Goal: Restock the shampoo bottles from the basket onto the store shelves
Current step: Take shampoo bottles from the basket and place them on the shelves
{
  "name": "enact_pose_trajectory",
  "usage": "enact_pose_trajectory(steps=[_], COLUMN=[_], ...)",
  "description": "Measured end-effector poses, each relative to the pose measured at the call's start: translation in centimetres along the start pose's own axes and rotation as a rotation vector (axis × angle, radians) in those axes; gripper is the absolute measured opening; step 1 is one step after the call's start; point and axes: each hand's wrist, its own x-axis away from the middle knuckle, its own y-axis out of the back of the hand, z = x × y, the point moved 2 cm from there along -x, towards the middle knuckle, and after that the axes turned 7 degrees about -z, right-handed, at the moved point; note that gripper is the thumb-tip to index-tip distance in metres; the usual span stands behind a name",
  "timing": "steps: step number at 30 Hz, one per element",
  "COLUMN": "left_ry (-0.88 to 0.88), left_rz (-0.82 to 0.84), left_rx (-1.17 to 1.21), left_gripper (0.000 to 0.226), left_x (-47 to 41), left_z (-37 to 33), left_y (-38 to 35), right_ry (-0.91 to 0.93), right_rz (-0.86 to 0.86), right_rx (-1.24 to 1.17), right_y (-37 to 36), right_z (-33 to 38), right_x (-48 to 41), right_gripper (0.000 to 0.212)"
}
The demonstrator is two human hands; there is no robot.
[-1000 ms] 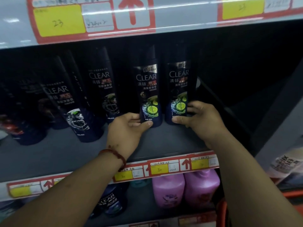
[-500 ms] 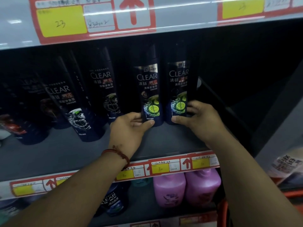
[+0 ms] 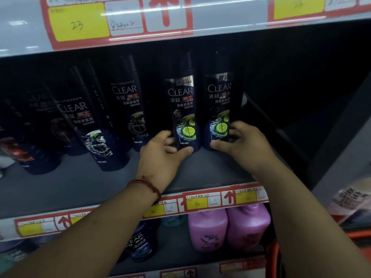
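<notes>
my left hand (image 3: 160, 154) gripped one lime bottle (image 3: 184, 109), right hand (image 3: 246, 145) its twin (image 3: 219, 105); i judged both needed squaring behind the shelf edge (image 3: 218, 194).

A shop aisle — tiered shelves (image 3: 80, 183) of branded shampoo bottles (image 3: 124, 109), handwritten yellow price tags (image 3: 79, 22) along the edges

Your left hand (image 3: 160, 155) grips the left lime bottle (image 3: 183, 109), fingertips gone behind its base. Your right hand (image 3: 245, 145) covers part of the foot of the right lime bottle (image 3: 219, 105). Both caps vanish in shadow. The far-left bottles (image 3: 18, 151) are smeared and cut by the edge. The orange basket (image 3: 359, 234) barely peeks in at right. The small print on the price tag (image 3: 197, 202) is unreadable.
</notes>
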Motion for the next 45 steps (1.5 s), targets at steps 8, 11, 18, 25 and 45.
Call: enact_pose_trajectory(steps=[8, 11, 18, 25, 45], left_ry=[-0.004, 0.002, 0.023, 0.010, 0.025], left_rz=[0.021, 0.023, 0.022, 0.014, -0.004], left_rx=[-0.054, -0.054, -0.036, -0.044, -0.071], left_gripper=[0.029, 0.030, 0.034, 0.035, 0.041], left_x=[-0.2, -0.2, -0.3, -0.3, -0.2], left_z=[0.5, 0.7, 0.6, 0.8, 0.6], left_y=[0.1, 0.1, -0.1, 0.0, 0.0], right_ry=[0.003, -0.003, -0.004, 0.003, -0.009], right_rz=[-0.003, -0.020, -0.039, -0.031, -0.062], right_rx=[0.021, 0.032, 0.055, 0.090, 0.166], right_y=[0.0, 0.1, 0.3, 0.2, 0.2], right_z=[-0.3, -0.3, 0.1, 0.5, 1.2], right_x=[-0.2, -0.2, 0.2, 0.4, 0.8], right_gripper=[0.051, 0.047, 0.045, 0.045, 0.048])
